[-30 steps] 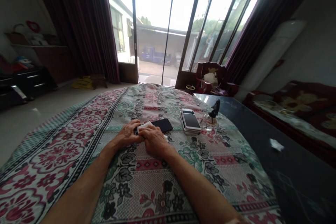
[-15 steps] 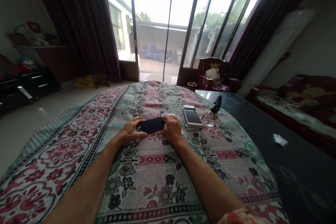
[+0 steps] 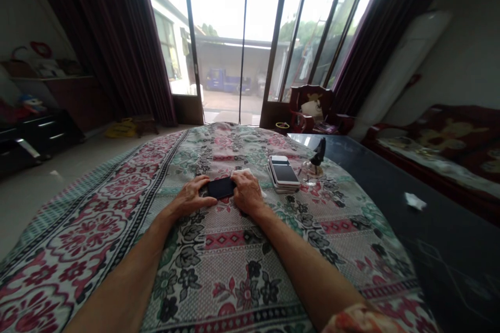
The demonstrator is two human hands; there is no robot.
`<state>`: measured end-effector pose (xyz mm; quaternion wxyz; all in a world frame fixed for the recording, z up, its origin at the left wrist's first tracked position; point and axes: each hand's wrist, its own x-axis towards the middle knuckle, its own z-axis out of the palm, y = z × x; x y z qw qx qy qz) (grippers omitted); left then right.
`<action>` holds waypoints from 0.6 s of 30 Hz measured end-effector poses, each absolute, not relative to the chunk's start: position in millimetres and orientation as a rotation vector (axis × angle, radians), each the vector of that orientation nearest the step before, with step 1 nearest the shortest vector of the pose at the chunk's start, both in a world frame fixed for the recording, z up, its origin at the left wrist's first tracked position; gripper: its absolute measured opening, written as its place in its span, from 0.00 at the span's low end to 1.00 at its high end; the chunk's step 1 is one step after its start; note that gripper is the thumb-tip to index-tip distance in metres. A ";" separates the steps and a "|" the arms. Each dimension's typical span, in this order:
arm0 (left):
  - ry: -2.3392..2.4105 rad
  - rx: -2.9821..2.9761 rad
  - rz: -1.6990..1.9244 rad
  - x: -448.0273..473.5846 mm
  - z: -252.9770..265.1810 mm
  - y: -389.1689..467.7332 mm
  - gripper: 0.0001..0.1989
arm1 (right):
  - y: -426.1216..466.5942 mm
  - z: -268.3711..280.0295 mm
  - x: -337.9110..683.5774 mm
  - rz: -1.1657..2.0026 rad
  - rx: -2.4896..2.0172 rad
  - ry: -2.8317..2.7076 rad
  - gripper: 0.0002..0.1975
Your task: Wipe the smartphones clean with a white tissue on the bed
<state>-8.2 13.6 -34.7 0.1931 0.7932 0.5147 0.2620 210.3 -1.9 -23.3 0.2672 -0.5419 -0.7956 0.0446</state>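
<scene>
Two hands: my left hand (image 3: 191, 199) steadies the flat black phone (image 3: 221, 187) on the floral cloth (image 3: 234, 281); right hand (image 3: 247, 192) presses a white wipe (image 3: 241, 172) flat against its end.

This is a home living room. A floral patterned cloth in pink, green and black (image 3: 234, 281) covers the table, tall glass sliding doors (image 3: 242, 41) hung with dark maroon curtains (image 3: 117, 47) look out on a yard, and a carved red wooden armchair (image 3: 312, 109) stands by them. A red cushioned sofa (image 3: 441, 151) lines the right wall, and a dark low cabinet with drawers (image 3: 42, 130) stands at the left.
</scene>
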 end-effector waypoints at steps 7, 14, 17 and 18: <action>1.451 2.226 0.757 -8.6 -35.6 14.4 0.33 | -0.3 -26.1 201.3 0.157 -1.238 -2.319 0.18; 1.456 2.230 0.741 -9.7 -39.7 17.3 0.32 | 13.8 -20.8 216.3 0.255 -0.923 -2.536 0.17; 1.466 2.242 0.711 -11.9 -42.7 19.4 0.33 | 14.5 -19.7 212.7 0.266 -0.855 -2.568 0.15; 1.467 2.246 0.716 -12.6 -43.6 19.9 0.33 | 14.6 -19.5 210.6 0.267 -0.833 -2.583 0.15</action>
